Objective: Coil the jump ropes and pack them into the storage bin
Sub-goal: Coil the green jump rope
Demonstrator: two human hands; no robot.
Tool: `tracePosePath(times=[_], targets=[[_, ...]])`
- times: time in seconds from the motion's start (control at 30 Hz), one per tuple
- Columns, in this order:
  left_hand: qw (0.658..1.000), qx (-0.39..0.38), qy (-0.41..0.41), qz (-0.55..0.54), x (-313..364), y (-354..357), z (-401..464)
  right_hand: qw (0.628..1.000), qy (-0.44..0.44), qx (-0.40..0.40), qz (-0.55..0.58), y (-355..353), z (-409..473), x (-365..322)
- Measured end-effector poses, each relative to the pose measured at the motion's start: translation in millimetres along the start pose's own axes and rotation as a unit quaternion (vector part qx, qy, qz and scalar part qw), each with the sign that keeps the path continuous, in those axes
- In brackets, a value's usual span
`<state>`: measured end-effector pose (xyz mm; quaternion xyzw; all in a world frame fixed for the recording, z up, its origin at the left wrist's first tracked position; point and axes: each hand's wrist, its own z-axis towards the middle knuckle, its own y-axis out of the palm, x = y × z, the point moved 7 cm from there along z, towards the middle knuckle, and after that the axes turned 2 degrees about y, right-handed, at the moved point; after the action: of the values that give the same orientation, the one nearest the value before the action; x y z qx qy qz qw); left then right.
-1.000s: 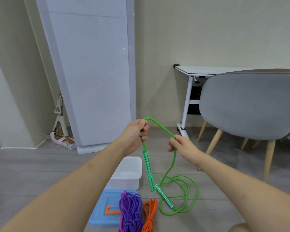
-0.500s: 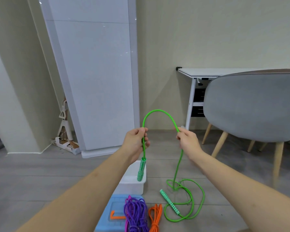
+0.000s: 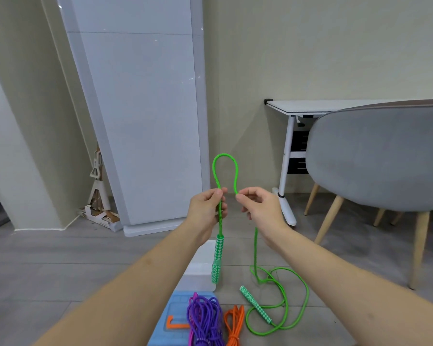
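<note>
A green jump rope [image 3: 224, 161] arches in a narrow loop above both hands. My left hand [image 3: 206, 208] pinches one strand, and a green-and-white handle [image 3: 217, 260] hangs straight down below it. My right hand [image 3: 259, 208] pinches the other strand, which drops to loose coils on the floor [image 3: 289, 303] beside the second handle [image 3: 255, 304]. A white storage bin [image 3: 200, 268] stands on the floor under the hanging handle. A purple rope bundle [image 3: 205, 318] and an orange rope [image 3: 234, 323] lie in front of it.
A blue lid with an orange clip [image 3: 174, 320] lies under the purple bundle. A grey chair with wooden legs [image 3: 375, 161] stands at the right before a white desk [image 3: 310, 108]. A tall white panel [image 3: 140, 108] leans on the wall, cardboard items [image 3: 98, 196] beside it.
Both hands have risen and come closer together, narrowing the rope arch into a tall loop. The handle under my left hand now hangs lower and straight; more rope has lifted off the floor.
</note>
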<state>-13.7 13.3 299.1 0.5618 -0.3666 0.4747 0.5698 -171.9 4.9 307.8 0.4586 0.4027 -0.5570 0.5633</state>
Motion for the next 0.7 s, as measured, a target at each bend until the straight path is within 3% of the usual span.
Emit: tracePosePath(times=[0.3,0.5,0.7], targets=[[0.998,0.026,-0.005,0.063,3,-1,-2,1.000,0.001,-0.026,-0.015,-1,-3,-1],[0.999,0.028,-0.001,0.042,-1,4,1,1.000,0.010,-0.029,-0.004,-3,-7,-1],[0.999,0.035,0.000,0.017,2,3,2,0.998,-0.034,-0.038,-0.036,-6,-6,-3]])
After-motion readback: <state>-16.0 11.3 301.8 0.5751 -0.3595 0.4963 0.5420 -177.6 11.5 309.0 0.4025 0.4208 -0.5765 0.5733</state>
